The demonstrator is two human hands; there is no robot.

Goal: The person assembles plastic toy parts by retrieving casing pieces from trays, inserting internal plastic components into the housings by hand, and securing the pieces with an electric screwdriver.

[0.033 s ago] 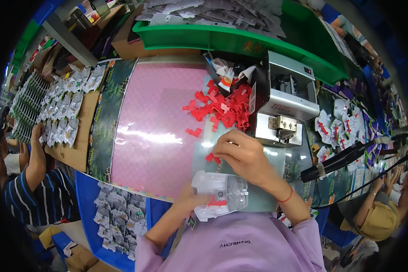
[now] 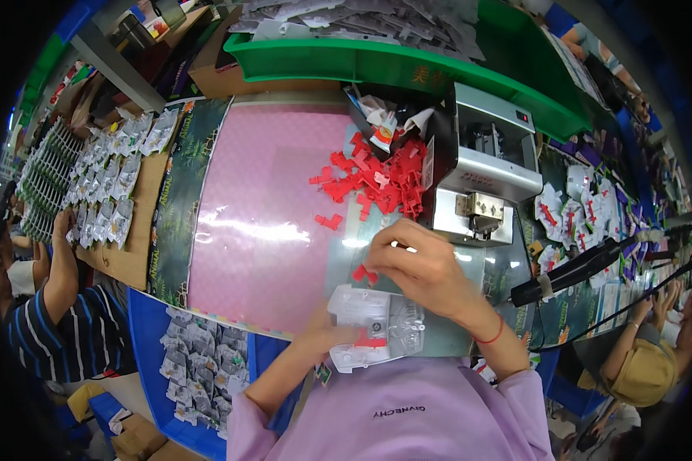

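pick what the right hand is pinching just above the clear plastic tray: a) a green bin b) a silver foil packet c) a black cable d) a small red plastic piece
d: the right hand pinches a small red plastic piece at its fingertips, just above the clear plastic tray that the left hand steadies, with the pile of red pieces lying farther up the pink mat.

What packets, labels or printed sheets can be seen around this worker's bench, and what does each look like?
Clear plastic blister pack: held by the left hand, one red piece inside.
Silvery packets: rows on the brown board, far left.
More silvery packets: heaped on blue, lower left.
Dark green printed strip: beside the pink mat.
White-and-red packs: right of the grey machine.
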